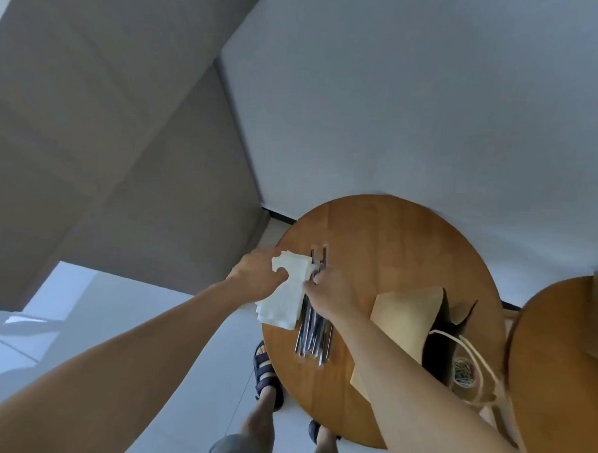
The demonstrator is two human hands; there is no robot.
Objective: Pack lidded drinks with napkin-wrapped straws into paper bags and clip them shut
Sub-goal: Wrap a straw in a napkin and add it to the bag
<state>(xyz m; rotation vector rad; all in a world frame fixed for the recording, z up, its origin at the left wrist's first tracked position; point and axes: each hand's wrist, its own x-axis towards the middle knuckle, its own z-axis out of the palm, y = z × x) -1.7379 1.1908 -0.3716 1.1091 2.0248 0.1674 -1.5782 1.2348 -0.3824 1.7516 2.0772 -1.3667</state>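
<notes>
A pile of white napkins [283,302] lies at the left edge of the round wooden table [392,236]. My left hand [255,275] pinches a napkin at the top of that pile. Beside the napkins lies a bundle of dark wrapped straws [312,338]. My right hand [332,290] reaches over the straws, fingers curled at the napkin's right edge and the straws' upper ends. An open brown paper bag [404,318] with twine handles lies on its side to the right. No lidded drink shows.
A clear cup of coloured paper clips [463,371] sits by the bag's mouth. A second round wooden table [557,371] stands at the right. White wall behind, grey sofa at left. My sandalled feet [267,374] stand on the white floor below the table edge.
</notes>
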